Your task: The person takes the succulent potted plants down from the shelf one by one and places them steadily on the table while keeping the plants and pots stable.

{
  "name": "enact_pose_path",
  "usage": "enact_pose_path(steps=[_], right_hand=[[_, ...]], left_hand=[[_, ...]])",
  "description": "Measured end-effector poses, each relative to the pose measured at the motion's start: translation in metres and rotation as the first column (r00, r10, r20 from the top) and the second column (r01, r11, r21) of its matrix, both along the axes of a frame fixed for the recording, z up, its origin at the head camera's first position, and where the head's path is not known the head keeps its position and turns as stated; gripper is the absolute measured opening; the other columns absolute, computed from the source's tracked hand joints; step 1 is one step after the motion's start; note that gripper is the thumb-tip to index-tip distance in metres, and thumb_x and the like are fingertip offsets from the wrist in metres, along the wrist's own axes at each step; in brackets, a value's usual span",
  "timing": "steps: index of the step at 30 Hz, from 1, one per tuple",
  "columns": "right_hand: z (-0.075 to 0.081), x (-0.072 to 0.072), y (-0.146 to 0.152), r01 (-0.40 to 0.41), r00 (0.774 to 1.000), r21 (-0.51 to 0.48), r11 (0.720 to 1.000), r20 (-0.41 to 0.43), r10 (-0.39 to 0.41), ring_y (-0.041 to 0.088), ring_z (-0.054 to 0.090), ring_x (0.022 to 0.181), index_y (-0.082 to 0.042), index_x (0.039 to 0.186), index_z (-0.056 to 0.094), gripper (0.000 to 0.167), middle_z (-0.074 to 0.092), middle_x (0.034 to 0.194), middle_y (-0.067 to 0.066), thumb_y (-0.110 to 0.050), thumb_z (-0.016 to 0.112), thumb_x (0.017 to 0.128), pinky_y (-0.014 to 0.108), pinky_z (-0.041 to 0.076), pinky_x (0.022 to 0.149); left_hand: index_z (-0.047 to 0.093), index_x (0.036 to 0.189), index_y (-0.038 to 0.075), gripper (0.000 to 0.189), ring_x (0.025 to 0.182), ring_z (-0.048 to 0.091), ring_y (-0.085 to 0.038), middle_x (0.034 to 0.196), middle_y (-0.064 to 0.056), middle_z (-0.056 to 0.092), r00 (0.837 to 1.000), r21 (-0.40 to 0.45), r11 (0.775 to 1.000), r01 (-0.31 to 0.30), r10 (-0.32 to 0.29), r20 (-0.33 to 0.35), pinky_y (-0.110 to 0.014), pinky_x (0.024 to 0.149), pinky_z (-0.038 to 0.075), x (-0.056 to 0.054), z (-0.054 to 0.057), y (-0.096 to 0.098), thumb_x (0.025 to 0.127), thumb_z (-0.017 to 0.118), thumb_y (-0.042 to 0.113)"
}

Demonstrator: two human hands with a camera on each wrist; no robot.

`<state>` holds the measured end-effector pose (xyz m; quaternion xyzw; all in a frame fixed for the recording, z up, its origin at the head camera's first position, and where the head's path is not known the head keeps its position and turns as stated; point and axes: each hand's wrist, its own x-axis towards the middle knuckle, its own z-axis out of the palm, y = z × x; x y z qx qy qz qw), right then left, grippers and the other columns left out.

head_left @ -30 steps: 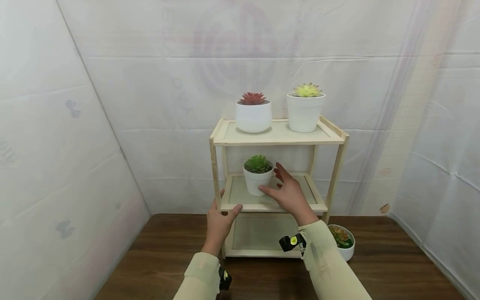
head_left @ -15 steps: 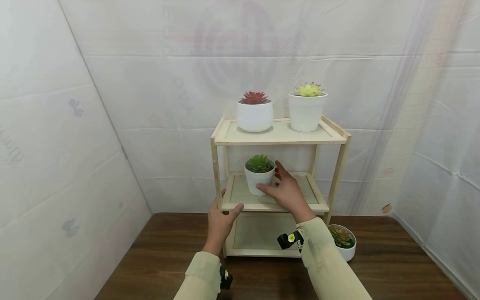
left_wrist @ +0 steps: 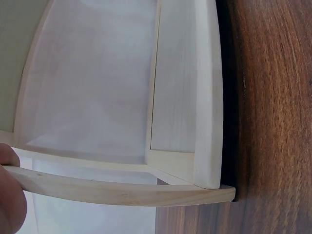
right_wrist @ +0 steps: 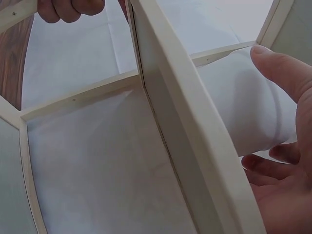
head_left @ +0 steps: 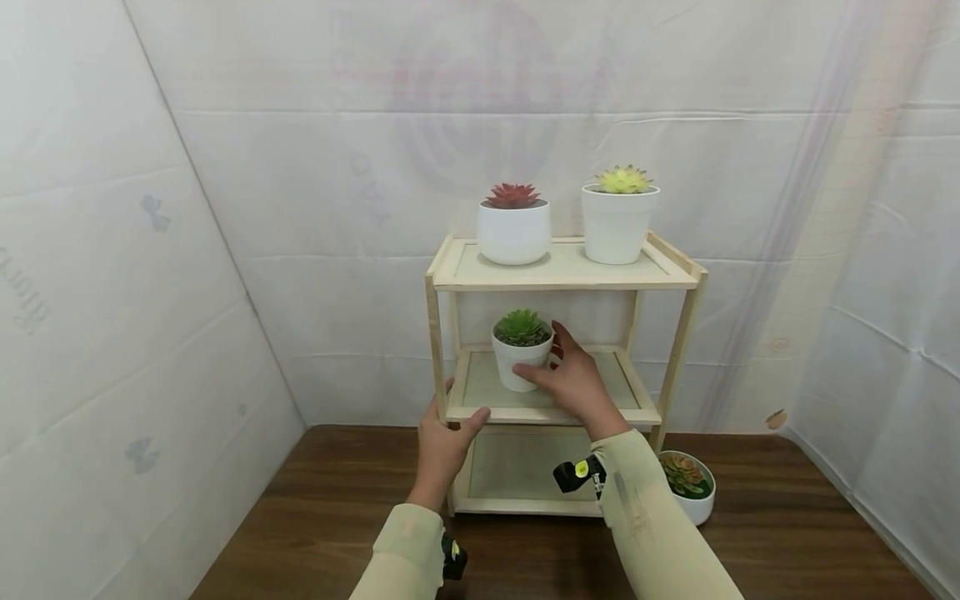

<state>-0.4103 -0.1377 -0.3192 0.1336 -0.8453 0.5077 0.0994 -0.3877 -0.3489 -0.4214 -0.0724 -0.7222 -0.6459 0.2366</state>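
A white pot with a green succulent (head_left: pixel 507 367) stands upright on the middle tier of a small three-tier wooden shelf (head_left: pixel 517 414). My right hand (head_left: pixel 576 385) holds this pot from the right, thumb across its front and fingers around its right side. In the right wrist view the thumb (right_wrist: pixel 278 66) presses the pot's white wall (right_wrist: pixel 243 102), with fingertips curled against its other side. My left hand (head_left: pixel 441 446) grips the shelf's left post at the middle tier. Its thumb lies over the front rail; the other fingers pass behind the post, partly hidden.
On the top tier stand a white pot with a red succulent (head_left: pixel 513 229) and one with a yellow-green succulent (head_left: pixel 618 221). A low white pot with an orange-green succulent (head_left: pixel 690 492) sits on the brown wooden table (head_left: pixel 322 517), right of the shelf. White sheeting (head_left: pixel 337 250) encloses the sides and back.
My right hand has moved slightly left and closer around the green succulent's pot. The left hand keeps its grip on the post. The head view has shifted slightly.
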Motion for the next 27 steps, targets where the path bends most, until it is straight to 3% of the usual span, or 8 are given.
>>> enact_pose_path(steps=[13,27], right_hand=[[0.003,-0.004,-0.003,-0.007,0.998,-0.022,1.0,0.057,0.008,0.035,0.036,0.141,-0.017,0.157,0.01,0.12,0.031,0.155,0.018,-0.053,0.083,0.069,0.051,0.04,0.108],[0.001,-0.012,-0.009,0.025,0.996,-0.034,0.999,0.087,-0.022,0.035,0.038,0.138,-0.02,0.156,0.011,0.121,0.036,0.152,0.02,-0.051,0.085,0.066,0.05,0.039,0.108]], left_hand=[[0.044,0.144,0.018,0.081,0.118,0.06,-0.023,0.131,-0.009,0.059,1.0,0.003,1.0,0.003,-0.004,0.01,-0.044,0.096,0.051,0.001,0.0,0.0,0.076,0.083,0.038],[0.044,0.144,0.017,0.082,0.117,0.06,-0.023,0.13,-0.01,0.06,1.0,0.01,1.0,0.008,-0.008,0.015,-0.045,0.096,0.051,0.001,0.001,0.0,0.075,0.083,0.038]])
